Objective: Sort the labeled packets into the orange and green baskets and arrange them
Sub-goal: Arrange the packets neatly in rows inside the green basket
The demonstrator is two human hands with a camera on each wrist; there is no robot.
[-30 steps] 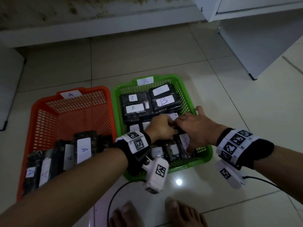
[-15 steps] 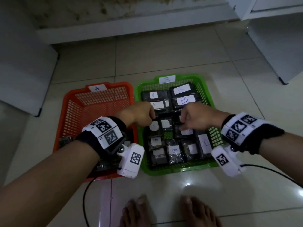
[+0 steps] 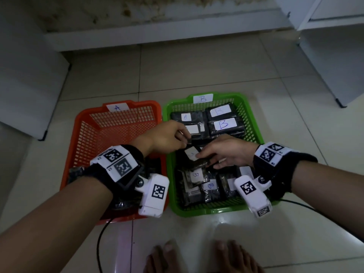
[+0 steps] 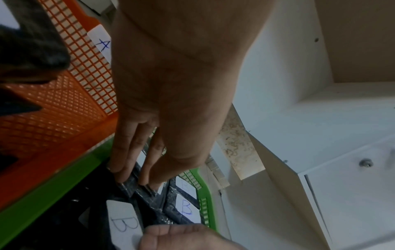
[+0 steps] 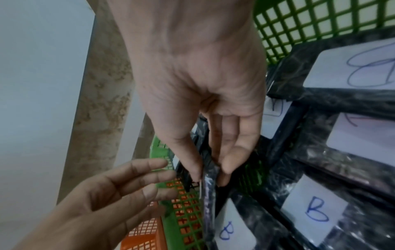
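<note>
Over the green basket (image 3: 254,123), the right hand (image 3: 226,152) pinches a B packet (image 5: 208,187) on edge between thumb and fingers, long axis pointing toward the left hand (image 3: 165,136), whose straight fingers rest on packets (orange basket (image 3: 82,138) alongside).

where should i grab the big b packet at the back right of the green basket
Take the big B packet by its long near edge, coming from above: thumb on the label face, fingers under the rim. It lies flat, packed against another packet behind it and the green basket wall on its right, so those sides look too tight.
</note>
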